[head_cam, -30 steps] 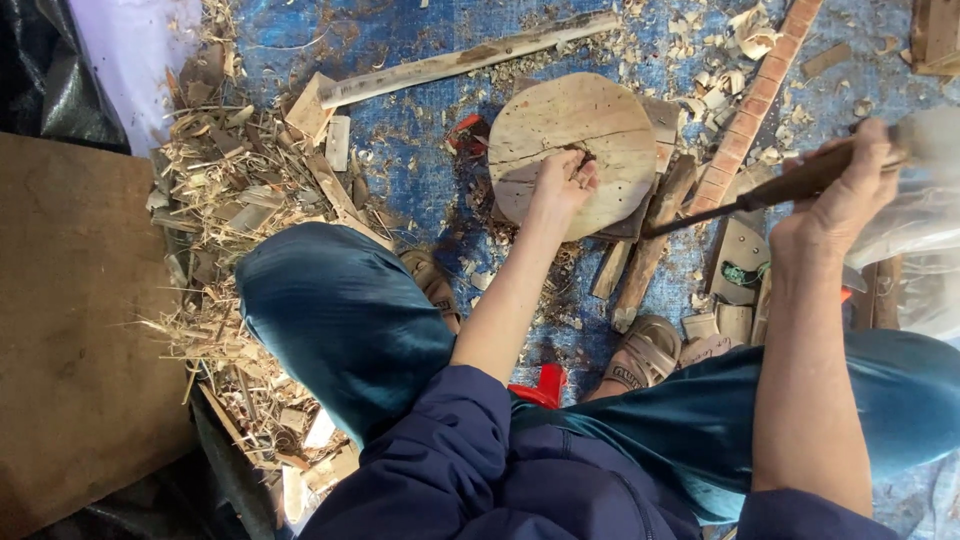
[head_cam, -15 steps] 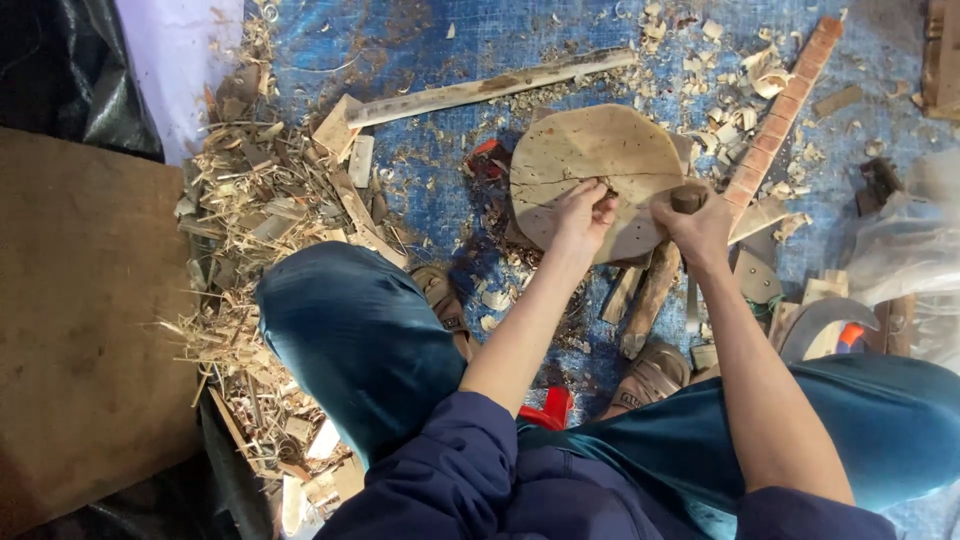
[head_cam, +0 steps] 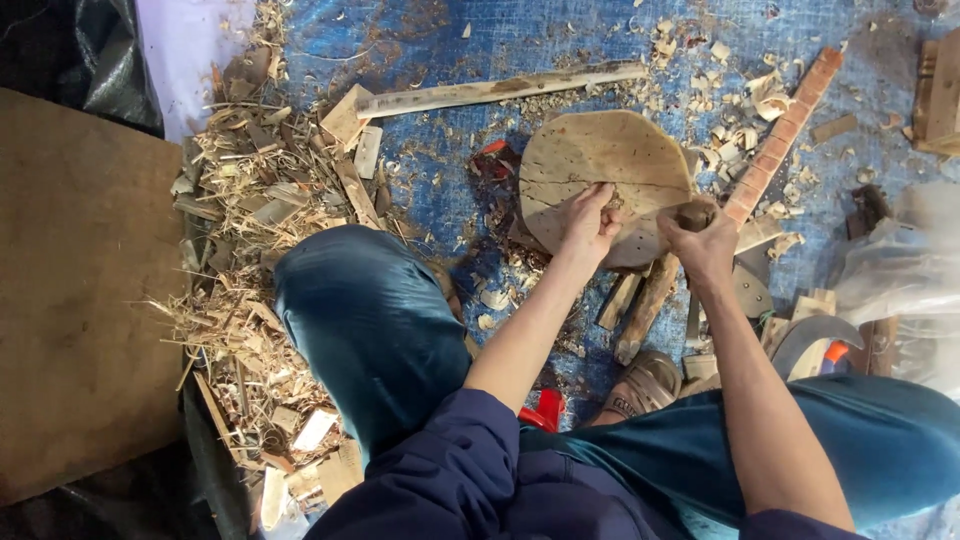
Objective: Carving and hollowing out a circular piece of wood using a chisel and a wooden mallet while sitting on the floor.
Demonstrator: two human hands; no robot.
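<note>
On the blue tarp [head_cam: 440,170], between my knees, lies the round wooden slab [head_cam: 600,165]. My left hand [head_cam: 590,222] pinches its near edge, fingers together on the wood. My right hand [head_cam: 703,240] has its grip clamped on a dark tool handle [head_cam: 692,213] at the slab's rim. Wood shavings [head_cam: 250,200] are heaped to the left.

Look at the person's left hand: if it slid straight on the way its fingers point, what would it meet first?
The left hand already rests on the round wooden slab, fingers pointing up the picture. Sliding on, it would probably cross the slab's top, then reach the long wooden strip beyond.
</note>
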